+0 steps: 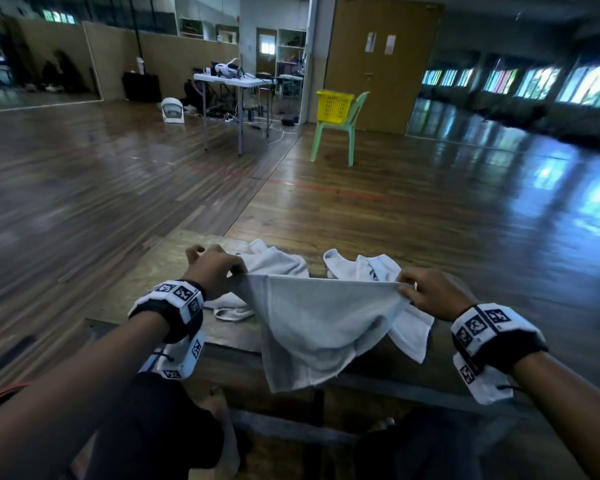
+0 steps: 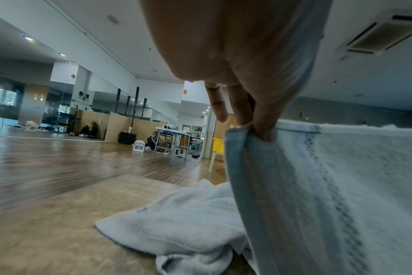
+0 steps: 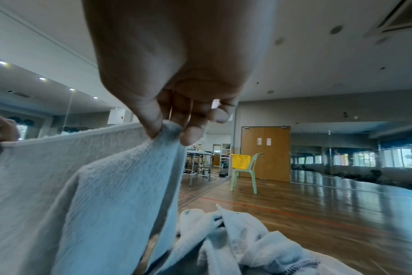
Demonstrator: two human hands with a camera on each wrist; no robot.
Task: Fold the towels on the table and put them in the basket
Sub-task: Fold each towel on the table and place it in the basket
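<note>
Both hands, left hand [image 1: 215, 273] and right hand [image 1: 430, 294], pinch the towel [image 1: 312, 327] corners; only the head view shows it hanging over the table [image 1: 146, 271] edge.

Black-white marker-printed wristbands [image 1: 174, 303] both wrists; bare forearms.

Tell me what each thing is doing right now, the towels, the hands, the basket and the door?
Held towel: lifted, stretched between both hands, lower part hanging.
Left hand: pinches the towel's left corner.
Right hand: pinches the right corner.
Left crumpled towel: unfolded, lying on the table.
Right crumpled towel: unfolded, on the table.
Yellow basket: upright on the green chair.
Double door: closed.
</note>
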